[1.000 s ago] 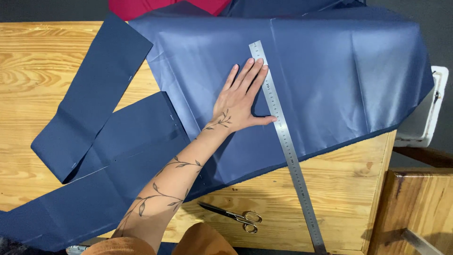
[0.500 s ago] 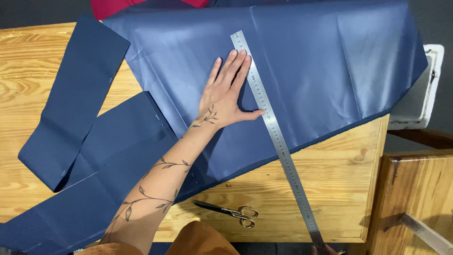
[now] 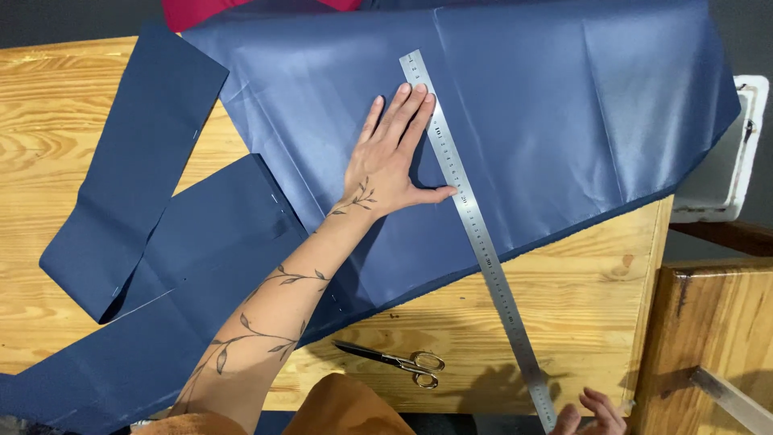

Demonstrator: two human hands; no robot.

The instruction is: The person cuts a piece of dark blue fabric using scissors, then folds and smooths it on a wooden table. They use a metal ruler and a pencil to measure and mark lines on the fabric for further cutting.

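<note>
The left hand is pressing flat, fingers spread, on the large navy-blue sheet of fabric draping the wooden surface, beside the long steel ruler; the right hand, curled fingertips only, is touching the ruler's overhanging near end; the ruler, pinned only lightly, could be skewing off line.

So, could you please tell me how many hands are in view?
2: the left hand lies flat on the blue fabric beside the ruler; the right hand shows partly at the ruler's near end.
</note>
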